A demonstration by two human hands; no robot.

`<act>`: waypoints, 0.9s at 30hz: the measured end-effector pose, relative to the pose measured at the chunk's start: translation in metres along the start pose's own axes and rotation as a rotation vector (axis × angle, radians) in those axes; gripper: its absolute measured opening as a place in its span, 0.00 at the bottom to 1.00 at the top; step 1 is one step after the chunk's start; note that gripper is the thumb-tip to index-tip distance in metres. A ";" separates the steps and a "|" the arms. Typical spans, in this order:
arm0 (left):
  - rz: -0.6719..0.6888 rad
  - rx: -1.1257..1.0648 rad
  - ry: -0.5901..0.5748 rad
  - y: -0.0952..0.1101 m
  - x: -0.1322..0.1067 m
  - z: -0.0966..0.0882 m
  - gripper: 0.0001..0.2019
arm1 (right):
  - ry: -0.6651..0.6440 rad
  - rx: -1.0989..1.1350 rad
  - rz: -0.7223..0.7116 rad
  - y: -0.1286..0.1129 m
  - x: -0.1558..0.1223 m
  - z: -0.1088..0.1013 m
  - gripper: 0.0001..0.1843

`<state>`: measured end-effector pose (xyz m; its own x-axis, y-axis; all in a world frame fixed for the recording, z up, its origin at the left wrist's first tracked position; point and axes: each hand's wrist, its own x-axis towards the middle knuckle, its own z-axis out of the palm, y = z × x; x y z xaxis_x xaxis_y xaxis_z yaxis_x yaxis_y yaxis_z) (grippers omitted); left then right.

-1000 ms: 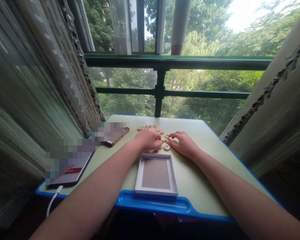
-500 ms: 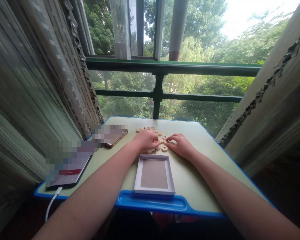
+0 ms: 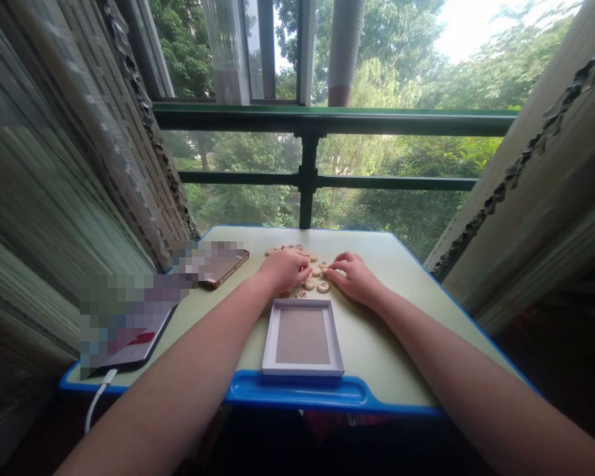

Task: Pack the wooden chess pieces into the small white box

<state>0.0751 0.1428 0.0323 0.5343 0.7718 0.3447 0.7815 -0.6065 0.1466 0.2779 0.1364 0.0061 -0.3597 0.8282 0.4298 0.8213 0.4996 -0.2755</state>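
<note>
Several round wooden Chinese chess pieces [image 3: 323, 287] with dark characters lie scattered between my hands, in front of an open shallow box [image 3: 303, 336] with a white rim. My left hand [image 3: 286, 270] curls low over the left side of the pieces, its fingers bent inward; whatever they grip is hidden. On the right side, my right hand [image 3: 354, 276] has thumb and fingertips closed at the edge of a piece, which they partly cover. More pieces [image 3: 291, 248] form a cluster behind my left hand.
On the left of the table [image 3: 396, 357] lie a phone [image 3: 151, 340] with a white charging cable [image 3: 98, 400] and a flat brown box [image 3: 227, 266]. A blue pen groove [image 3: 297, 391] runs along the front edge. Curtains [image 3: 520, 192] hang at both sides, and a green railing [image 3: 337, 121] stands behind.
My left hand has drawn back slightly to the left, away from the middle pieces. My right hand stays nearly in place. The whole view has shifted a little.
</note>
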 end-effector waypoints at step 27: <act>0.069 -0.070 -0.065 0.003 -0.002 -0.001 0.13 | -0.225 -0.089 0.120 -0.003 -0.001 -0.022 0.12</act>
<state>0.0762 0.1393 0.0329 0.6078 0.7369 0.2959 0.7188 -0.6689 0.1893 0.2855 0.1287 0.0251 -0.3385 0.9207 0.1943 0.8962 0.3784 -0.2317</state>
